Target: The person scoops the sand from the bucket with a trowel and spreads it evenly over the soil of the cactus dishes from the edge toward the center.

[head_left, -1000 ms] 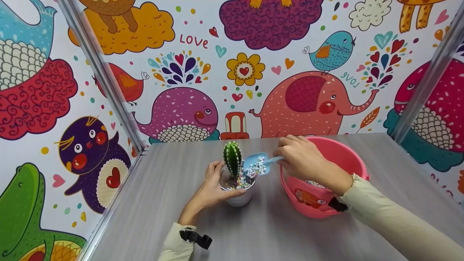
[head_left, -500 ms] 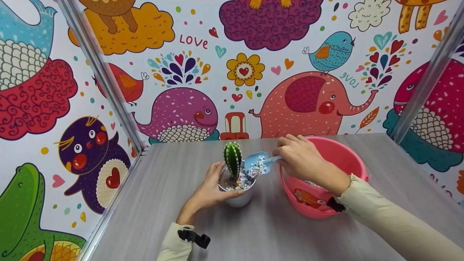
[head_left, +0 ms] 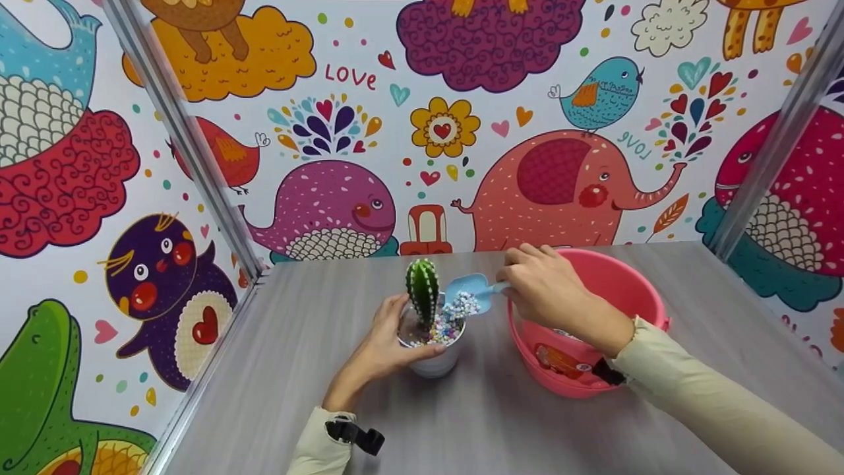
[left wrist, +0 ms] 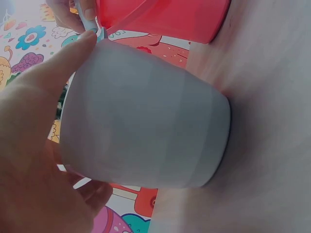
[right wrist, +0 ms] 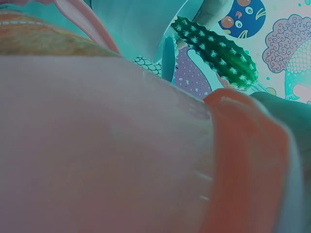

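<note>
My left hand (head_left: 386, 346) grips a white pot (head_left: 432, 366) by its rim, thumb on the near side and fingers round the far left. A green, white-spined cactus (head_left: 422, 287) stands upright in it, among small pastel beads. With the fingertips of my right hand (head_left: 547, 290) I hold a light blue scoop (head_left: 476, 285) by its handle. Its tip is tilted down over the pot's right edge, and beads (head_left: 464, 303) lie bunched at that end. The left wrist view shows the pot's smooth side (left wrist: 146, 116) close up.
A pink bucket (head_left: 633, 290) stands to the right, under my right wrist, with some beads inside. Its wall (right wrist: 107, 145) fills much of the right wrist view. Behind the grey tabletop (head_left: 316, 310) rises a wall printed with cartoon animals (head_left: 336, 204).
Beads in the scoop have slid toward its tip and the pot, baring the back of the blade. The scoop has tilted slightly. My left hand and the pot stay almost in place.
</note>
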The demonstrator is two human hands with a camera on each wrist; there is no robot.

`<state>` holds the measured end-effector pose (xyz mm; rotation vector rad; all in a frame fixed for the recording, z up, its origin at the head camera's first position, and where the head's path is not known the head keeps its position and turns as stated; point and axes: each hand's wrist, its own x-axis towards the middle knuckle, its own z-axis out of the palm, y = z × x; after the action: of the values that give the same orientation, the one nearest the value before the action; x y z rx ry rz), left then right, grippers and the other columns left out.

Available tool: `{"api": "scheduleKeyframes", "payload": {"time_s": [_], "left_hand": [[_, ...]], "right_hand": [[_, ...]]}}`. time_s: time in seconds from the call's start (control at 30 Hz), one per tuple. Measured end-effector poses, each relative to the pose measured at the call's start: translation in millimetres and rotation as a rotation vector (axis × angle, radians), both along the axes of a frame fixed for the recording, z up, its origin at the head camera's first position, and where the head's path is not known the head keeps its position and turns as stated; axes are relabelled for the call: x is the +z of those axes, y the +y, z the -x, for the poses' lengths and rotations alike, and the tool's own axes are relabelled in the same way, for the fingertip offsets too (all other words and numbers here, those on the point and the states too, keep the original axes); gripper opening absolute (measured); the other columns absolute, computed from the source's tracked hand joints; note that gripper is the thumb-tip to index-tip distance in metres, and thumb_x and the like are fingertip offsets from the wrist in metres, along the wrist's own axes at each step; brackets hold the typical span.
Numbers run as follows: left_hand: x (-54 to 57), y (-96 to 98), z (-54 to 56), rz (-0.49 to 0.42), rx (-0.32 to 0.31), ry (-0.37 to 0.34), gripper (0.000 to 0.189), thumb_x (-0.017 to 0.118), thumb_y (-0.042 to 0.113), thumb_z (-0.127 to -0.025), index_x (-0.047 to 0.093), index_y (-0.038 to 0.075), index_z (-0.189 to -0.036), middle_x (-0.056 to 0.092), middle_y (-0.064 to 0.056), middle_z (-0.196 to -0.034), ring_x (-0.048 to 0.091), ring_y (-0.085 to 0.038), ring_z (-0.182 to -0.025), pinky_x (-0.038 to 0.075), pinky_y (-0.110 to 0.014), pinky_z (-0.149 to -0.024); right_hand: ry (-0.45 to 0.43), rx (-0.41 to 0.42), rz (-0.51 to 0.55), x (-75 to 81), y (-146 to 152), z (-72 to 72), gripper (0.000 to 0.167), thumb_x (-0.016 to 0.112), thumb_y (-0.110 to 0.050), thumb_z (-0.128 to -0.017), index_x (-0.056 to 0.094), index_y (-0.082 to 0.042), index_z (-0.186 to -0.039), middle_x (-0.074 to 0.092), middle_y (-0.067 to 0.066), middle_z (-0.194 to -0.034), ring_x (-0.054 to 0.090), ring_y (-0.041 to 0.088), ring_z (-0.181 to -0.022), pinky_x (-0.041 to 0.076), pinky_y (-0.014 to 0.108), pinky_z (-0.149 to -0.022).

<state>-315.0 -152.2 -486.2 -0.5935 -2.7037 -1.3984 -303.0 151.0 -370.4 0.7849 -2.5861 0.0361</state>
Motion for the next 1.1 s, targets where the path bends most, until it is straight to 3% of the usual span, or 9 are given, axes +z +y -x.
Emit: {"api": "scheduleKeyframes", "payload": {"time_s": [0.43, 0.7, 0.9, 1.1], "left_hand": [[-2.6, -6.8, 4.3, -0.022, -0.043, -0.052, 0.118, 0.094, 0.058, -0.077, 0.033, 0.016, -0.169, 0.034, -0.012, -0.174, 0.036, -0.036, -0.161, 0.034, -0.065, -0.128], [-0.1, -3.0, 0.7, -0.066, -0.053, -0.082, 0.125, 0.095, 0.054, -0.076, 0.027, 0.009, -0.171, 0.023, -0.011, -0.173, 0.033, -0.038, -0.160, 0.033, -0.063, -0.129], [-0.8, 1.5, -1.0, -0.038, -0.010, -0.057, 0.129, 0.096, 0.058, -0.072, 0.029, 0.009, -0.170, 0.028, -0.010, -0.164, 0.037, -0.038, -0.157, 0.035, -0.062, -0.128], [-1.9, -1.1, 2.1, -0.049, -0.017, -0.050, 0.124, 0.098, 0.054, -0.073, 0.032, 0.009, -0.169, 0.034, -0.013, -0.160, 0.042, -0.037, -0.153, 0.037, -0.063, -0.126]], "right_hand": [[0.018, -0.013, -0.003, 0.6, 1.3, 0.4, 0.025, 0.095, -0.018, -0.082, 0.086, -0.012, -0.105, 0.076, 0.010, -0.102, 0.064, 0.028, -0.095, 0.048, 0.036, -0.071], [0.095, 0.000, -0.031, -0.9, 2.3, 1.6, 0.026, 0.096, -0.015, -0.078, 0.086, -0.011, -0.101, 0.075, 0.009, -0.100, 0.064, 0.028, -0.093, 0.046, 0.035, -0.068], [0.101, 0.000, -0.023, -2.2, 1.9, 1.9, 0.023, 0.095, -0.014, -0.080, 0.086, -0.012, -0.101, 0.075, 0.009, -0.099, 0.064, 0.027, -0.093, 0.045, 0.035, -0.069], [0.092, -0.012, -0.021, -2.5, 2.2, 1.2, 0.026, 0.096, -0.016, -0.080, 0.086, -0.012, -0.104, 0.075, 0.009, -0.101, 0.063, 0.027, -0.093, 0.046, 0.034, -0.069]]}}
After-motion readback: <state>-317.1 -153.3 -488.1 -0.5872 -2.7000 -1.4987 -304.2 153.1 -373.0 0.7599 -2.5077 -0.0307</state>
